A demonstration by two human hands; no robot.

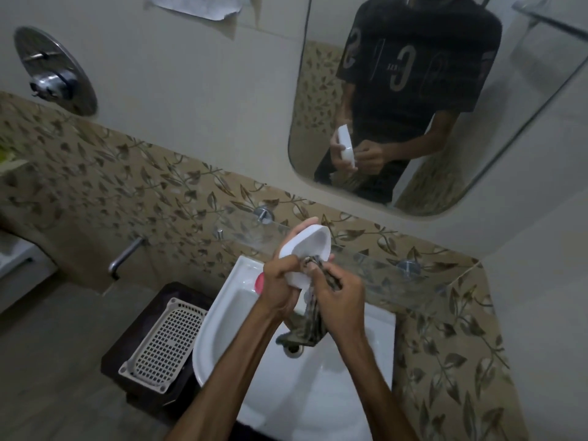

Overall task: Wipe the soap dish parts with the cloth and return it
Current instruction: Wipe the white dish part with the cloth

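Note:
My left hand (280, 281) grips a white oval soap dish part (310, 246), tilted upright with its hollow side facing me, above the white sink (222, 332). My right hand (339, 300) holds a dark patterned cloth (310, 326) and presses its upper end against the dish's lower inside edge. The rest of the cloth hangs down over the basin toward the drain. A pink object (259, 281) sits on the sink's back rim, partly hidden behind my left hand.
A glass shelf (381, 265) on chrome mounts runs along the wall just behind the dish. A mirror (429, 106) hangs above it. A tap (125, 256) juts from the tiled wall at left. A white slotted basket (165, 345) rests on a dark bin beside the sink.

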